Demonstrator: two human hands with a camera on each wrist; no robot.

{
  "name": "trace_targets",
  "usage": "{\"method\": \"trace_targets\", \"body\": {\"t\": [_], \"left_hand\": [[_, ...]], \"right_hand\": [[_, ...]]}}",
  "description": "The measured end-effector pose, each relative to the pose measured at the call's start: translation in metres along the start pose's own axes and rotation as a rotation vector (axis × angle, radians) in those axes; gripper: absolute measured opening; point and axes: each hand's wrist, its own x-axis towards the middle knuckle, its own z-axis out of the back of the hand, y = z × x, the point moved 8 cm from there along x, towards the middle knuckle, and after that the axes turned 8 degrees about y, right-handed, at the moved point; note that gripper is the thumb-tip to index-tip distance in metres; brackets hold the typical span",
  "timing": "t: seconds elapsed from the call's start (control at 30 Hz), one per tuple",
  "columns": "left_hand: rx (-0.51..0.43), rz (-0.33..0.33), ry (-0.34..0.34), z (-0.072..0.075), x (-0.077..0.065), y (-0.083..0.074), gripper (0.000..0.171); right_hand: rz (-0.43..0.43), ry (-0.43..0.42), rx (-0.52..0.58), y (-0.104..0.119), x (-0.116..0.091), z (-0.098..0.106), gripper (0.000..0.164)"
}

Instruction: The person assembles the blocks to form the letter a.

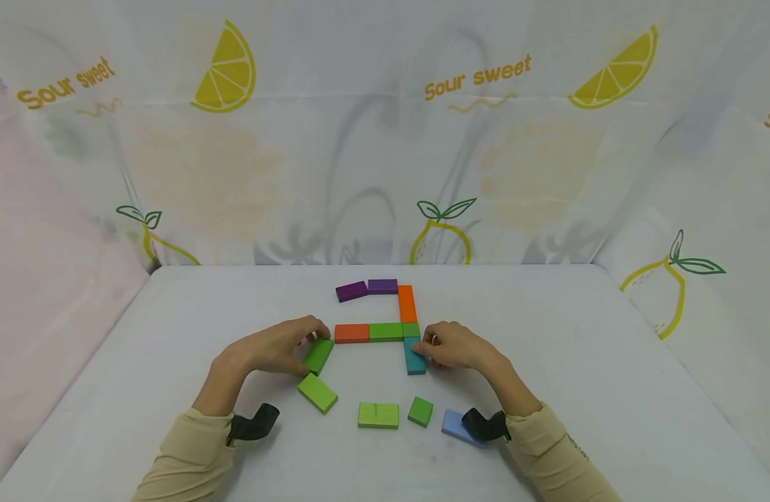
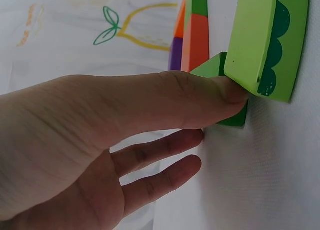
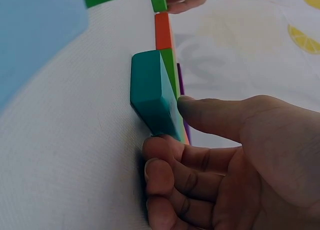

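My left hand point(image 1: 284, 346) holds a green block point(image 1: 318, 356) between thumb and finger at its two ends; in the left wrist view the thumb covers part of that block point(image 2: 232, 117). A lime block point(image 1: 318, 393) lies just nearer, close to the thumb. My right hand point(image 1: 456, 345) has its thumb on a teal block point(image 1: 414, 357), with the curled fingers against its side. The teal block continues down from a small green block point(image 1: 410, 330). From there a green block point(image 1: 385, 332) and a red-orange block point(image 1: 352, 334) run leftward in a row.
An orange block point(image 1: 407, 304) leads up to a purple block point(image 1: 382, 286), with a darker purple one point(image 1: 351, 291) beside it. Nearer lie a lime block point(image 1: 378, 415), a small green block point(image 1: 420, 411) and a blue block point(image 1: 460, 427), partly behind the right wrist camera point(image 1: 486, 424).
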Motion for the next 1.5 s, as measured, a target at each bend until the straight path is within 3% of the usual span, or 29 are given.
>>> {"method": "trace_targets", "body": {"t": [1.5], "left_hand": [[0.005,-0.003,-0.002,0.0019,0.0010,-0.0048,0.052]], "right_hand": [[0.027,-0.004,-0.013,0.0001,0.0006,0.0003,0.026]]}}
